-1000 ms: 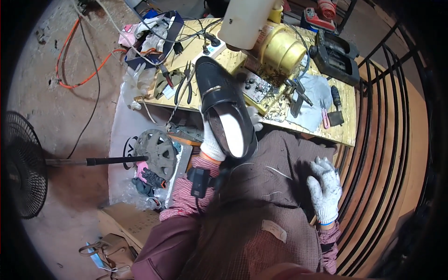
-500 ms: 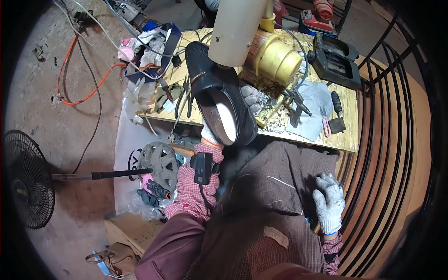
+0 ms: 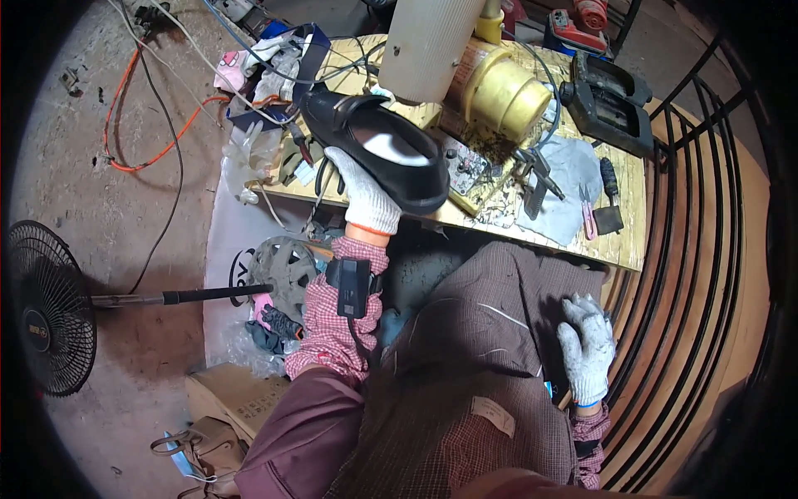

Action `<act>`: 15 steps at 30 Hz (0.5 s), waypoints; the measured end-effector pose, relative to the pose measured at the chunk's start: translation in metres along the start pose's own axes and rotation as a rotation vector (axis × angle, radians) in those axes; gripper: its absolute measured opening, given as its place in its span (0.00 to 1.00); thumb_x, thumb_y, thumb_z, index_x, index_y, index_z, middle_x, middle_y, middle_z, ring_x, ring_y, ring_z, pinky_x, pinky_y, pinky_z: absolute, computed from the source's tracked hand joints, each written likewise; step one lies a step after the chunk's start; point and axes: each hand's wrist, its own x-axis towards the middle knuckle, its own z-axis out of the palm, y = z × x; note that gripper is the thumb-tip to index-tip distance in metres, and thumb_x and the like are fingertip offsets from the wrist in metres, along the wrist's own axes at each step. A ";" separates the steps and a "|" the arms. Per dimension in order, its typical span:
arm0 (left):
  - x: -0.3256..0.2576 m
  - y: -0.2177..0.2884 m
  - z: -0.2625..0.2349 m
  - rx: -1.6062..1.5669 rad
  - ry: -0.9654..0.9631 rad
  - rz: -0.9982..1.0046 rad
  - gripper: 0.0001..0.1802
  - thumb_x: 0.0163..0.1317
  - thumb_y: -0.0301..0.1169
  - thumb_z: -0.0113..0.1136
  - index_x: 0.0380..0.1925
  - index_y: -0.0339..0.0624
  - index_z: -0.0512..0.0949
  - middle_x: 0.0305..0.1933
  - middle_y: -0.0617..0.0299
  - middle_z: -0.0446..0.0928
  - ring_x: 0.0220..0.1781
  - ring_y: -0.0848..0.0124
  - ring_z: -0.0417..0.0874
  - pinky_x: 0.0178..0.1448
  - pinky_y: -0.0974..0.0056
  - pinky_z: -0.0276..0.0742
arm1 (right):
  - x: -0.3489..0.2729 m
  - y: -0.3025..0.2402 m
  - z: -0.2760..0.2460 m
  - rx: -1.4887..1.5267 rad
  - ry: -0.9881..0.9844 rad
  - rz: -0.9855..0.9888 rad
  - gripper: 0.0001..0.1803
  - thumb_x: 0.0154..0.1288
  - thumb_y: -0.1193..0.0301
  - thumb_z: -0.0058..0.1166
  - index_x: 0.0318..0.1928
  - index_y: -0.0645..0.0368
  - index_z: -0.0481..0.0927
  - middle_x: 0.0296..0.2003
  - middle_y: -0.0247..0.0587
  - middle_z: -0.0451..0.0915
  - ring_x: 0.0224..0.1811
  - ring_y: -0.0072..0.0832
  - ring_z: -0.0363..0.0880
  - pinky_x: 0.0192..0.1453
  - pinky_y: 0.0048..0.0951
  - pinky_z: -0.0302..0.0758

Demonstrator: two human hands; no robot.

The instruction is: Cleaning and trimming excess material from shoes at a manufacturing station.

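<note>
A black leather shoe (image 3: 386, 176) with a strap and a white insole lies tilted above the front edge of the wooden workbench (image 3: 615, 237). My left hand (image 3: 362, 193), in a white knit glove, holds its near side; most of the fingers are hidden beneath it. My right hand (image 3: 587, 349), gloved as well, rests on the brown checked apron (image 3: 490, 316) over my lap. Its fingers are stretched out and nothing is in them. Just beyond the shoe stands a yellow machine motor (image 3: 499, 96), next to a whitish cylindrical lamp shade (image 3: 426, 50).
Pink-handled snips (image 3: 588, 218), a black-handled brush (image 3: 608, 187) and a grey cloth (image 3: 561, 179) lie on the bench's right. A black metal rack (image 3: 665, 216) stands at my right. A fan (image 3: 50, 308) is at the left, a cardboard box (image 3: 233, 399) below it.
My left hand has turned the shoe so that its opening points more sideways, showing the back of the glove. My right hand has stayed on the apron.
</note>
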 end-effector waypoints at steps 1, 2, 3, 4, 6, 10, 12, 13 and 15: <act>0.004 0.001 0.003 0.111 0.002 0.073 0.51 0.59 0.78 0.39 0.68 0.50 0.64 0.66 0.52 0.72 0.64 0.49 0.74 0.71 0.36 0.67 | 0.000 -0.003 -0.001 -0.004 -0.004 0.004 0.17 0.60 0.70 0.62 0.51 0.58 0.84 0.53 0.48 0.82 0.61 0.49 0.76 0.66 0.45 0.70; -0.008 0.012 0.024 0.068 0.131 0.085 0.49 0.60 0.77 0.37 0.68 0.51 0.65 0.66 0.53 0.72 0.64 0.51 0.75 0.70 0.37 0.68 | 0.003 -0.009 -0.003 0.007 -0.007 -0.015 0.17 0.60 0.70 0.62 0.51 0.57 0.84 0.53 0.48 0.82 0.62 0.49 0.76 0.66 0.45 0.70; -0.016 0.016 0.043 0.019 0.255 0.089 0.48 0.62 0.77 0.36 0.67 0.52 0.67 0.66 0.54 0.73 0.65 0.52 0.75 0.69 0.38 0.69 | 0.006 -0.012 -0.003 0.012 -0.007 -0.027 0.18 0.60 0.70 0.62 0.51 0.57 0.84 0.54 0.48 0.82 0.62 0.49 0.76 0.67 0.45 0.70; -0.018 0.020 0.045 0.017 0.254 0.089 0.48 0.62 0.77 0.36 0.67 0.52 0.67 0.66 0.54 0.73 0.65 0.52 0.75 0.69 0.38 0.69 | 0.009 -0.015 -0.004 -0.003 -0.028 -0.050 0.19 0.60 0.69 0.63 0.52 0.57 0.83 0.54 0.48 0.81 0.63 0.47 0.76 0.67 0.43 0.70; -0.022 0.031 0.045 -0.105 0.403 -0.010 0.45 0.64 0.75 0.33 0.65 0.54 0.71 0.65 0.55 0.74 0.64 0.51 0.75 0.67 0.39 0.72 | 0.021 -0.022 -0.001 0.039 -0.009 -0.118 0.21 0.61 0.68 0.63 0.55 0.58 0.82 0.56 0.48 0.81 0.63 0.46 0.76 0.67 0.42 0.70; -0.064 0.019 0.049 -0.224 0.430 -0.025 0.43 0.64 0.73 0.32 0.62 0.54 0.74 0.63 0.56 0.76 0.63 0.51 0.76 0.67 0.37 0.71 | 0.052 -0.054 0.019 0.396 -0.018 -0.172 0.40 0.58 0.60 0.69 0.67 0.63 0.70 0.63 0.52 0.75 0.66 0.44 0.73 0.71 0.38 0.67; -0.107 0.001 0.060 -0.197 0.376 -0.146 0.45 0.64 0.75 0.32 0.65 0.55 0.71 0.67 0.58 0.72 0.68 0.53 0.72 0.72 0.41 0.66 | 0.065 -0.076 0.039 0.514 -0.031 -0.218 0.52 0.53 0.55 0.73 0.72 0.65 0.62 0.67 0.56 0.70 0.69 0.45 0.70 0.72 0.38 0.66; -0.139 -0.003 0.076 -0.159 0.379 -0.239 0.45 0.66 0.74 0.31 0.67 0.54 0.69 0.69 0.59 0.70 0.70 0.54 0.70 0.74 0.44 0.64 | 0.067 -0.090 0.050 0.521 -0.041 -0.241 0.57 0.49 0.54 0.75 0.73 0.65 0.58 0.68 0.57 0.67 0.70 0.45 0.68 0.72 0.38 0.66; -0.177 -0.024 0.069 0.126 0.232 -0.152 0.41 0.71 0.67 0.32 0.71 0.50 0.64 0.72 0.61 0.66 0.73 0.59 0.66 0.77 0.52 0.59 | 0.058 -0.110 0.071 0.716 -0.033 -0.152 0.60 0.46 0.53 0.76 0.74 0.64 0.57 0.69 0.58 0.66 0.71 0.46 0.67 0.72 0.38 0.66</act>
